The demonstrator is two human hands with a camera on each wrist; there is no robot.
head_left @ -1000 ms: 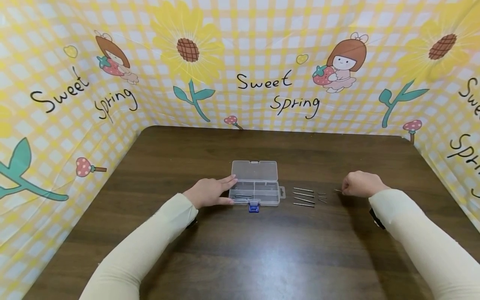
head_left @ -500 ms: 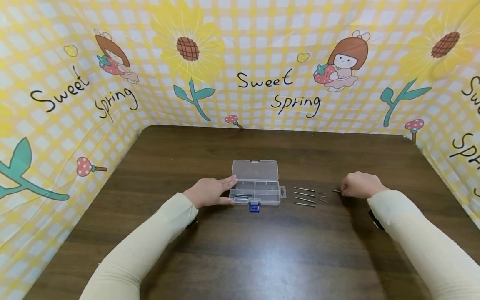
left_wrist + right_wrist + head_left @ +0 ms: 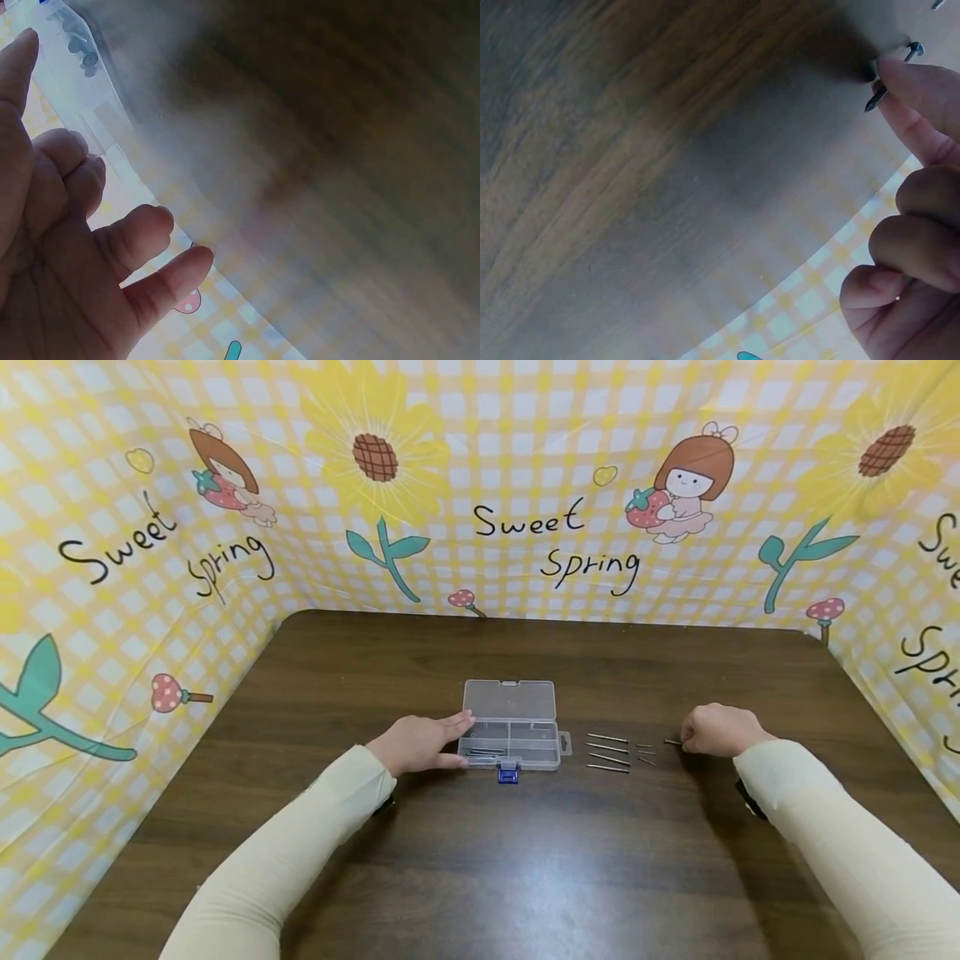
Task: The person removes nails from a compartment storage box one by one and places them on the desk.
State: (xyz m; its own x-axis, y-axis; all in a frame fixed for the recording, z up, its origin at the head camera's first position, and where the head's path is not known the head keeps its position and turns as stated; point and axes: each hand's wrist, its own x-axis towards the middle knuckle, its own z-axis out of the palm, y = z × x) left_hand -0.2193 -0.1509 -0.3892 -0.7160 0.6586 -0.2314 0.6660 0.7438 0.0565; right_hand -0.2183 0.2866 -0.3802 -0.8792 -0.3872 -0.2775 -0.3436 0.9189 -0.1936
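Note:
At the left end of a clear plastic divided box (image 3: 533, 747), my left hand (image 3: 416, 745) rests with thumb and fingers spread against its side. The box's lid (image 3: 510, 700) is raised, and several long nails (image 3: 486, 752) lie in the front left compartment. Its blue latch (image 3: 508, 774) hangs at the front. My right hand (image 3: 720, 729) pinches a short dark nail (image 3: 913, 51) between thumb and forefinger, with the other fingers curled. In the right wrist view the nail's head and point both show. Several long nails (image 3: 607, 749) lie in a column right of the box, beside several shorter nails (image 3: 646, 754).
A dark brown wooden table (image 3: 480, 860) carries everything. A yellow checked cloth (image 3: 525, 460) with printed flowers and lettering stands along its back and sides. A hanging tab (image 3: 566, 743) juts from the box's right side.
A little more of the nail shows beyond my right fingertips than a second ago. My left hand and the box keep their places.

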